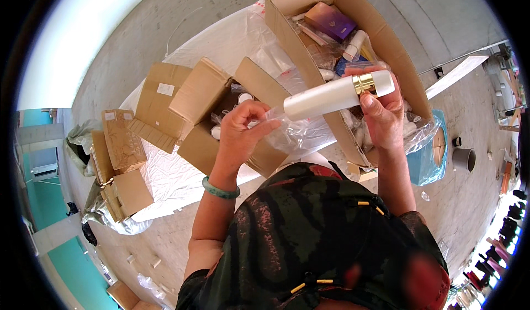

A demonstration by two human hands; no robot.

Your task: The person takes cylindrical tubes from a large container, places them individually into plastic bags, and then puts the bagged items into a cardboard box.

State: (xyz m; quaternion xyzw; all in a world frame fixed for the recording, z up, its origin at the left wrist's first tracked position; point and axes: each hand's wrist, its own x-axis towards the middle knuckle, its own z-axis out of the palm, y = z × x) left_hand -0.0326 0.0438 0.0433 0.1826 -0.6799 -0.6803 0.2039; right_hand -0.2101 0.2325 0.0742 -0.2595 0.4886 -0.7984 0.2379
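A white cosmetic bottle (323, 100) with a gold collar and white cap lies slantwise in the air before me. My right hand (381, 108) grips it at the cap end, thumb over the gold band. Close to the bottle's base, my left hand (248, 126) pinches a clear plastic bag (290, 136), which hangs crumpled below the bottle. Behind the right hand stands a large open carton (301, 42) filled with packages. Beneath the left hand is a smaller open carton (201, 136) with white-capped bottles inside.
A purple and orange box (331, 21) and another white bottle (355, 46) lie in the large carton. White sheeting (171, 172) covers the table. More opened cartons (118, 150) stand at the left. A blue plastic bag (428, 163) and a grey bin (464, 159) are at the right.
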